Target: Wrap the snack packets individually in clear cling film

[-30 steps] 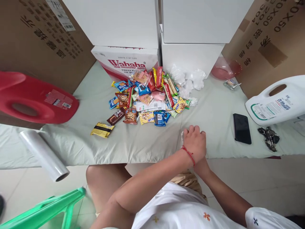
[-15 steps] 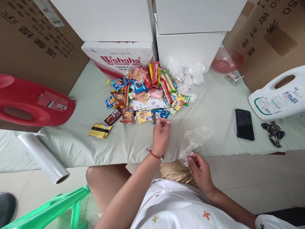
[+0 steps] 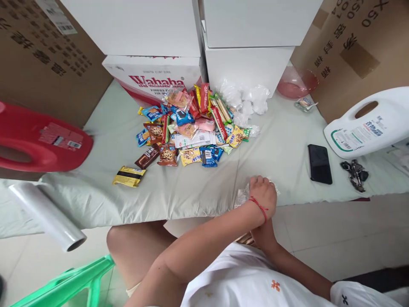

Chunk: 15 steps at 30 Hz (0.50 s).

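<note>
At the front edge of the table, a crumpled clear plastic bag (image 3: 243,194) shows on both sides of my left hand (image 3: 263,195). That hand wears a red string bracelet, and its fingers are curled closed over the bag. Below it, my right hand (image 3: 263,235) holds the bag's lower end; its fingers are mostly hidden behind the left hand. Farther back lies a heap of small wrapped snacks (image 3: 187,125) in many colours. A blue snack packet (image 3: 208,157) is at its front edge, and a yellow packet with a black band (image 3: 129,176) lies apart to the left.
Crumpled clear bags (image 3: 246,98) sit right of the heap, before white boxes (image 3: 246,64). A pink bowl (image 3: 297,85), white jug (image 3: 367,123), black phone (image 3: 320,164) and keys (image 3: 355,175) are at right. A red jug (image 3: 47,145) and plastic-film roll (image 3: 47,217) are at left.
My left hand has moved right, away from the front of the snack heap, onto the clear plastic bag. The bag is now bunched lower under my hands.
</note>
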Motion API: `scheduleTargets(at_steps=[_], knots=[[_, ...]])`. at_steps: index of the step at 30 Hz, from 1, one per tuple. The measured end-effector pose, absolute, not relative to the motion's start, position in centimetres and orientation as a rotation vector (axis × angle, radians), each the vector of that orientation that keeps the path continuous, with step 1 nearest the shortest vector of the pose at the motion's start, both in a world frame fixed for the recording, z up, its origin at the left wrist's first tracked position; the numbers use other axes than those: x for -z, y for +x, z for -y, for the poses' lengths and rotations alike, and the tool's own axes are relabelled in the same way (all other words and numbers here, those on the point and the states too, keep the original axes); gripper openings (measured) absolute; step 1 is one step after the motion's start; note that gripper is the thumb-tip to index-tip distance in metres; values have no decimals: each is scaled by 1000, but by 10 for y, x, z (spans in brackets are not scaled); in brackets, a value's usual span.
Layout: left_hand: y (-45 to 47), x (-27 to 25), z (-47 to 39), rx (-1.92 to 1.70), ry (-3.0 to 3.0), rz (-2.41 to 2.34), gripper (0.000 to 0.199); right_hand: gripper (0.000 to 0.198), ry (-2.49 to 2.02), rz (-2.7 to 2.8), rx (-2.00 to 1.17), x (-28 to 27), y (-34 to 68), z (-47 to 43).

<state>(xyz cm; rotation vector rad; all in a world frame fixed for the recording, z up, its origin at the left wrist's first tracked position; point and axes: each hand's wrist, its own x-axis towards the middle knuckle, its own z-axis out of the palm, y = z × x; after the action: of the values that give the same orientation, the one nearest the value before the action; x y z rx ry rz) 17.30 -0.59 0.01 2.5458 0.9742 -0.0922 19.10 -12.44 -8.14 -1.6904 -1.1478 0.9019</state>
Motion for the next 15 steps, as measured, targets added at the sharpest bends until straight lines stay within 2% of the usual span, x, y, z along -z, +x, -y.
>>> scheduleTargets(at_steps=[2, 4, 6, 8, 12, 15], knots=[[162, -1, -1, 25, 2494, -994, 13, 39, -1698, 1096, -977, 81, 188, 127], [147, -5, -11, -195, 2329, -1042, 12, 38, -1653, 943, -1105, 75, 184, 127], [129, -7, -22, -518, 1974, -1099, 10, 34, -1560, 744, -1233, 67, 179, 126], [110, -6, -32, -813, 1492, -1082, 7, 37, -1477, 608, -1345, 61, 176, 126], [75, -2, -44, -1100, 658, -1022, 33, 42, -1427, 572, -1539, 61, 176, 139], [58, -4, -40, -1163, 422, -1032, 45, 41, -1476, 816, -1733, 58, 193, 147]])
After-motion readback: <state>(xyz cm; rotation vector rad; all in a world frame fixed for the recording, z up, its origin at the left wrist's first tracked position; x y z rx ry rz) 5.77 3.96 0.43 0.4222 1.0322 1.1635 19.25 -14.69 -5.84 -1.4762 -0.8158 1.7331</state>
